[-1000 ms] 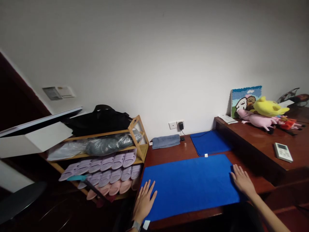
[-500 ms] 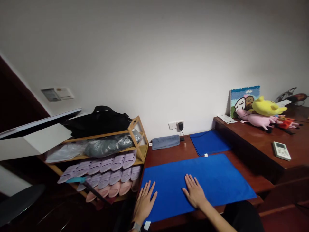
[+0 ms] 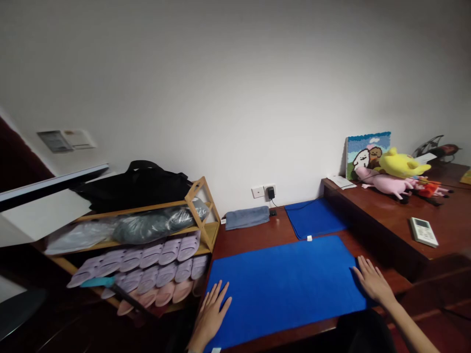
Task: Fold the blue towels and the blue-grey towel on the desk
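Observation:
A blue towel [image 3: 287,284] lies spread out on the reddish-brown desk [image 3: 243,242]. My left hand [image 3: 212,311] rests on its left edge, fingers extended and a little apart. At the towel's right edge is my right hand [image 3: 373,279], flat with fingers stretched out, holding nothing. A second blue towel [image 3: 314,218], folded, lies behind the spread one near the wall. To its left sits a folded grey-blue towel [image 3: 247,217]. A small white tag shows at the spread towel's far edge and another at the near left corner.
A wooden rack [image 3: 206,220] on the left holds purple slippers [image 3: 150,256], pink slippers and a black bag [image 3: 138,185]. On the raised desk at right are plush toys [image 3: 399,164], a dog picture [image 3: 368,152] and a white device with a small screen [image 3: 424,231]. A black plug [image 3: 271,192] sits in the wall socket.
My right hand has moved right across the blue towel, from its middle to its right edge. My left hand stays on the left edge. The view has shifted slightly.

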A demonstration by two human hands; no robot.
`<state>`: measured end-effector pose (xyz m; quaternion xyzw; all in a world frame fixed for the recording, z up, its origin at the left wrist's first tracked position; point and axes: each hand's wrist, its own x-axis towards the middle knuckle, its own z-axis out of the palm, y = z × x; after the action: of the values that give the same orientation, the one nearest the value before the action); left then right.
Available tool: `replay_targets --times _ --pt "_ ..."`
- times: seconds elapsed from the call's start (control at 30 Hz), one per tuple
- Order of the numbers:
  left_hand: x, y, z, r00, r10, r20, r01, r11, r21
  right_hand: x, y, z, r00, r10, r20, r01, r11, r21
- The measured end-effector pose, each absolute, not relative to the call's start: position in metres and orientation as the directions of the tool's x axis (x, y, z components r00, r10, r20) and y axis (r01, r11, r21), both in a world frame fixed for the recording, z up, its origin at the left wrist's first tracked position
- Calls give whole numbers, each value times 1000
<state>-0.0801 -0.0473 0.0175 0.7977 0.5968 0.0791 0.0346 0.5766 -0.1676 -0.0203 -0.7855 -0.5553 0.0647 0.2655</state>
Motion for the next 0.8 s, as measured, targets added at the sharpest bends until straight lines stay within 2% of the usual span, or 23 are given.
replay_targets --times 0.1,0.23,0.33,0.43,0.6,0.8 --pt "-81 -31 17 252 958 140 948 -273 166 517 -135 2 350 914 202 865 -233 -443" --pt "-72 6 23 245 949 201 950 -276 144 383 -71 40 78 983 169 906 1 -422" --pt "-65 34 26 234 957 172 961 -255 110 294 -29 54 -123 986 115 897 160 -413" --pt "-65 51 21 234 964 123 965 -246 92 256 -6 49 -191 981 33 898 188 -398" --pt "-68 53 11 238 962 135 966 -249 74 324 -12 23 -85 995 52 931 98 -352" --pt "-66 53 10 231 959 165 966 -246 80 487 -36 5 265 964 -2 940 -259 -224"
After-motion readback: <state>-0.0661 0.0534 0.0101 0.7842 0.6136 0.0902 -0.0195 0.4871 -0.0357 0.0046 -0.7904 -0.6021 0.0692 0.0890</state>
